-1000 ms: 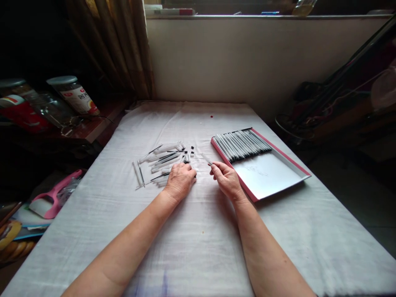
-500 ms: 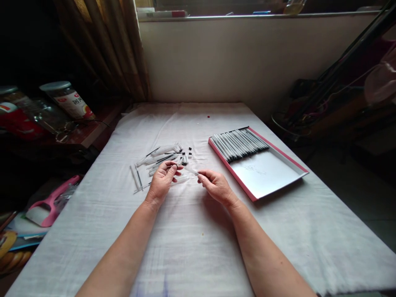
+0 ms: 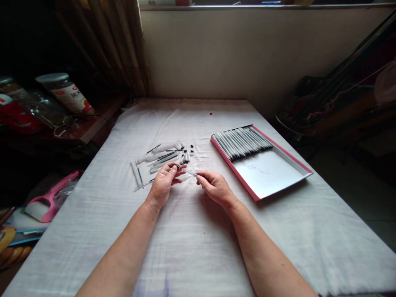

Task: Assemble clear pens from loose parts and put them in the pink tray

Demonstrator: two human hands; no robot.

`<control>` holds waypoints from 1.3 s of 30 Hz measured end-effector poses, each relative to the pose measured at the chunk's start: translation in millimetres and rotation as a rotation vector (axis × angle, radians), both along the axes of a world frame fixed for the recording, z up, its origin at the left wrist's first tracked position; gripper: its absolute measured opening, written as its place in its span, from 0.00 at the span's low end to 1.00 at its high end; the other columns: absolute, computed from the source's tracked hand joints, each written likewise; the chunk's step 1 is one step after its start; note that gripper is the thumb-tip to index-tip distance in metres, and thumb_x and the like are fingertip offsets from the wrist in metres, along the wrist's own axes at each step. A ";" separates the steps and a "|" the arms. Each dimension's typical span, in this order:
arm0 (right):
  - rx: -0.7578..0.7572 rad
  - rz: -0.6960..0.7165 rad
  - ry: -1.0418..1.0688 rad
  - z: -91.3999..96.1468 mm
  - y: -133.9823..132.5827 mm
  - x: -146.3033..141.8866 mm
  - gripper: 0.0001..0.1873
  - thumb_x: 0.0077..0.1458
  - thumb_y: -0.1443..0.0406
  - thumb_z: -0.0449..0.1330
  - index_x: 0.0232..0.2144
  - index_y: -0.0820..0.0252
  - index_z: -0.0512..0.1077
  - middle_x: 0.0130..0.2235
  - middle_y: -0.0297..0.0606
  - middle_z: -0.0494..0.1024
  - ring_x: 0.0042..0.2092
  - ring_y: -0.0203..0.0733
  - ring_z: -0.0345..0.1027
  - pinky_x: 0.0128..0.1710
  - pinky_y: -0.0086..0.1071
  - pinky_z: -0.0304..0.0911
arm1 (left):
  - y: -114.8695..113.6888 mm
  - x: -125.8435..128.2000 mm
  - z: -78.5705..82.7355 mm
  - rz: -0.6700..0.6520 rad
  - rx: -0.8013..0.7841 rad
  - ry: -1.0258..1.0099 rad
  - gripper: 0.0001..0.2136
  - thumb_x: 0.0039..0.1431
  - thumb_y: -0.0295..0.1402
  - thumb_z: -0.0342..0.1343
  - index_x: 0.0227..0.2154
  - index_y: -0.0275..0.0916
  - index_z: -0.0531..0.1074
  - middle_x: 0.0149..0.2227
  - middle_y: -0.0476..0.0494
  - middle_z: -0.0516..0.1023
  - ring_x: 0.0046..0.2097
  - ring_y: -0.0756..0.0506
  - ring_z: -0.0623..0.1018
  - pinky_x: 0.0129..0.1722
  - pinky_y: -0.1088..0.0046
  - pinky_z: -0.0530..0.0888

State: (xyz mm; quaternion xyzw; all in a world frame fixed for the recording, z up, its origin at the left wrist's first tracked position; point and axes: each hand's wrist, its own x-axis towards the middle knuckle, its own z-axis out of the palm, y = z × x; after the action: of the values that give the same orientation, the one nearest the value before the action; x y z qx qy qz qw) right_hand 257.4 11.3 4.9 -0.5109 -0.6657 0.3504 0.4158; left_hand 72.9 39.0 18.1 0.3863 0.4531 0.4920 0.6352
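And there it was, the table, draped in a pale cloth (image 3: pixel 192 255) that spread flat beneath everything, its light surface probably helping the dark pieces stand out. Over to the right sat the shallow red-sided box (image 3: pixel 272 179), angled beside the right hand, well within reach. Across on the left lay the loose barrels and refills (image 3: pixel 163 157), scattered at various angles near the left hand. Inside the box, at its far end, ran the row of pens (image 3: pixel 243 143), side by side, dark ends towards the near side; packed like that, they presumably kept one another from rolling.

Now the hands! The right hand (image 3: pixel 215 186) had thumb and fingers closed on one end of a clear barrel (image 3: pixel 190 172), a light pinch that suited something so slender and left most of its length free. That barrel hung between the two hands, pointing at the left hand (image 3: pixel 163 182), whose thumb and forefinger seemed clamped on a small dark piece (image 3: pixel 177 166); whether the two parts touched, I couldn't tell. And just beyond, black plugs (image 3: pixel 192 146) dotted the cloth, handy for the left.
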 end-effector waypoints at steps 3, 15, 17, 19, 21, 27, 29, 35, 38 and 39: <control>-0.001 0.009 -0.002 -0.9 -0.3 -0.7 0.12 0.58 0.62 0.54 0.37 0.59 0.76 0.29 0.35 0.78 0.31 0.37 0.71 0.35 0.30 0.64 | -1.1 1.3 -0.4 -0.009 -0.040 -0.046 0.18 0.46 0.42 0.65 0.36 0.40 0.68 0.43 0.43 0.81 0.39 0.47 0.80 0.29 0.77 0.72; 0.006 -0.001 0.005 -2.6 0.3 -1.3 0.12 0.58 0.62 0.54 0.38 0.59 0.76 0.29 0.35 0.79 0.31 0.37 0.72 0.35 0.29 0.65 | -6.3 4.8 -0.3 -0.025 0.038 0.031 0.17 0.48 0.44 0.64 0.36 0.39 0.68 0.43 0.43 0.80 0.38 0.48 0.80 0.30 0.78 0.72; -0.003 -0.008 0.006 -1.7 0.1 -1.0 0.13 0.58 0.61 0.54 0.40 0.59 0.74 0.28 0.35 0.78 0.30 0.37 0.72 0.34 0.29 0.64 | -6.9 5.1 0.5 -0.023 0.049 0.059 0.17 0.49 0.44 0.64 0.36 0.39 0.69 0.43 0.43 0.80 0.38 0.48 0.80 0.30 0.78 0.72; -0.015 -0.018 0.002 -1.0 -0.2 -0.6 0.12 0.58 0.60 0.54 0.41 0.59 0.73 0.27 0.34 0.78 0.29 0.37 0.71 0.33 0.29 0.64 | -7.0 4.9 0.7 -0.023 0.065 0.093 0.17 0.49 0.45 0.63 0.36 0.39 0.69 0.42 0.43 0.80 0.38 0.48 0.80 0.29 0.79 0.72; -0.016 -0.019 -0.008 -0.8 -0.3 -0.4 0.11 0.57 0.60 0.55 0.40 0.58 0.72 0.27 0.34 0.78 0.29 0.37 0.71 0.34 0.29 0.64 | -6.7 4.4 0.0 -0.020 0.082 0.123 0.17 0.49 0.45 0.63 0.36 0.39 0.69 0.41 0.44 0.79 0.37 0.48 0.80 0.28 0.79 0.71; 0.019 -0.019 0.017 -5.9 0.5 -2.0 0.10 0.57 0.59 0.56 0.38 0.57 0.73 0.28 0.35 0.79 0.31 0.38 0.72 0.35 0.30 0.65 | -7.8 3.5 -1.3 -0.017 0.088 0.145 0.17 0.49 0.46 0.62 0.35 0.38 0.69 0.41 0.43 0.79 0.35 0.48 0.80 0.26 0.79 0.71; 0.034 -0.027 -0.004 -7.6 0.5 -3.0 0.10 0.57 0.59 0.56 0.37 0.56 0.73 0.28 0.34 0.78 0.30 0.38 0.72 0.34 0.29 0.65 | -9.2 3.2 -1.0 -0.005 0.084 0.140 0.17 0.49 0.45 0.63 0.35 0.38 0.69 0.40 0.43 0.80 0.35 0.48 0.80 0.26 0.79 0.71; 0.032 -0.060 -0.119 -4.8 -2.0 -8.1 0.12 0.55 0.58 0.59 0.41 0.55 0.73 0.30 0.35 0.79 0.29 0.38 0.70 0.33 0.30 0.64 | -12.9 -0.9 -1.9 0.068 0.062 0.111 0.18 0.45 0.44 0.65 0.33 0.38 0.69 0.37 0.44 0.81 0.32 0.49 0.80 0.23 0.80 0.70; 0.014 -0.104 -0.182 -2.1 -3.4 -10.5 0.12 0.52 0.60 0.61 0.40 0.55 0.72 0.31 0.35 0.78 0.28 0.37 0.69 0.31 0.30 0.63 | -14.3 -3.8 -3.1 0.087 0.038 0.086 0.18 0.45 0.43 0.66 0.33 0.38 0.69 0.37 0.43 0.81 0.32 0.48 0.80 0.23 0.80 0.71; 0.034 -0.104 -0.205 -1.8 -3.6 -10.8 0.09 0.52 0.61 0.61 0.38 0.55 0.72 0.32 0.35 0.78 0.28 0.37 0.69 0.31 0.30 0.63 | -14.7 -4.6 -3.4 0.087 0.030 0.077 0.18 0.44 0.43 0.66 0.33 0.38 0.69 0.37 0.43 0.81 0.32 0.48 0.80 0.23 0.80 0.71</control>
State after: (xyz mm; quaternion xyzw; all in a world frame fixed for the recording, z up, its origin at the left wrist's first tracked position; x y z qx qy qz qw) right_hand 246.6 7.7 3.0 -0.5711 -0.6831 0.2628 0.3716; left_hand 68.3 24.3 14.6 0.3945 0.4863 0.5105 0.5893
